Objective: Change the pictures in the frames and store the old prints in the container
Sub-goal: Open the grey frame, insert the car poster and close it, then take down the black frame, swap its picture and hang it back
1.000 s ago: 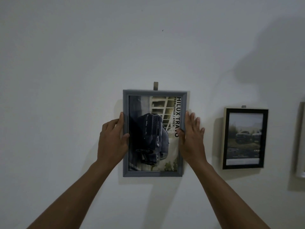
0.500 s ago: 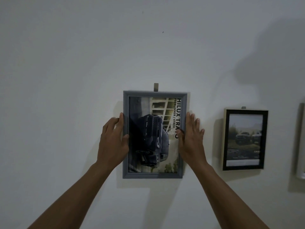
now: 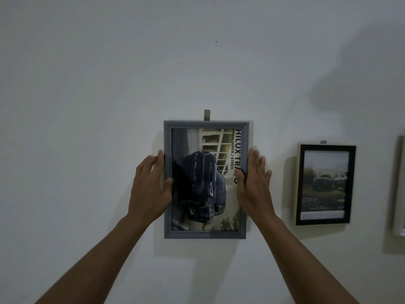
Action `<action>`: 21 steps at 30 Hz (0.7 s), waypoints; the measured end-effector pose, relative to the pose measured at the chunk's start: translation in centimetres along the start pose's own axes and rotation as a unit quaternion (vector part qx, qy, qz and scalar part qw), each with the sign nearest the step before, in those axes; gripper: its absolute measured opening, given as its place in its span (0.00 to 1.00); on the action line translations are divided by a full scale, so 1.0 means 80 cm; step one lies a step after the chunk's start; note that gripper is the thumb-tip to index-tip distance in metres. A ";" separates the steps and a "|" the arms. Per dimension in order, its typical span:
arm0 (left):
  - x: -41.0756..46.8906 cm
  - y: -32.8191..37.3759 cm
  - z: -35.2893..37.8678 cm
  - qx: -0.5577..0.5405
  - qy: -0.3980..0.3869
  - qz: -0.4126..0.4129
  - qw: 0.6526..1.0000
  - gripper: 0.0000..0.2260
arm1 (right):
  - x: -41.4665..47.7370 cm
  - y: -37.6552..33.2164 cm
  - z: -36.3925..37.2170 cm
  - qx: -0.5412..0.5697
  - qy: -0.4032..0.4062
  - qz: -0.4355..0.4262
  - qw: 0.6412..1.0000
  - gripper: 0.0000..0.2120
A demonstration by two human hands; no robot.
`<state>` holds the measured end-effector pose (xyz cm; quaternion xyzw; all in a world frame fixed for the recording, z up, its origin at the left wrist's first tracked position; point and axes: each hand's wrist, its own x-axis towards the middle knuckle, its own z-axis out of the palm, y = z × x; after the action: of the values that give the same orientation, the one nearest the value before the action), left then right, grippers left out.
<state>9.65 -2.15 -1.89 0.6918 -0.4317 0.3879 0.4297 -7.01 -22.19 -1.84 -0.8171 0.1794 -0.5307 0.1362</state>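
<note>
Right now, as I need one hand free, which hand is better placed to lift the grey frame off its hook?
Left, probably: the left hand curls round the edge of the grey frame, thumb in front; the right hand lies flat beside it, fingers straight.

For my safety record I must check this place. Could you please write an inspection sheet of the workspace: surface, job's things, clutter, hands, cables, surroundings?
Surface: white wall, dimly lit, with one small dark spot.
Job's things: grey frame sits under a wall hook, its car print turned sideways; black frame hangs to its right, apart.
Clutter: nothing seen.
Hands: left hand grips the grey frame's left edge, thumb on the front; right hand lies with straight fingers along the right edge, thumb on the front.
Cables: nothing seen.
Surroundings: pale frame, cut off at the picture's right edge.
</note>
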 end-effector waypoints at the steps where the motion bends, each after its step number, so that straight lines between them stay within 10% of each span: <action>1: 0.000 0.000 0.000 0.001 -0.002 -0.003 1.000 0.32 | 0.000 0.000 0.000 -0.001 0.000 0.001 1.000 0.30; 21: -0.035 0.071 -0.018 -0.057 0.014 0.045 0.997 0.25 | -0.035 -0.012 -0.082 -0.060 -0.046 0.012 0.997 0.29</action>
<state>3.24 -1.52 -2.52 0.6408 -0.4778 0.3910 0.4564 -13.93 -20.30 -1.14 -0.8452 0.2143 -0.4789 0.1017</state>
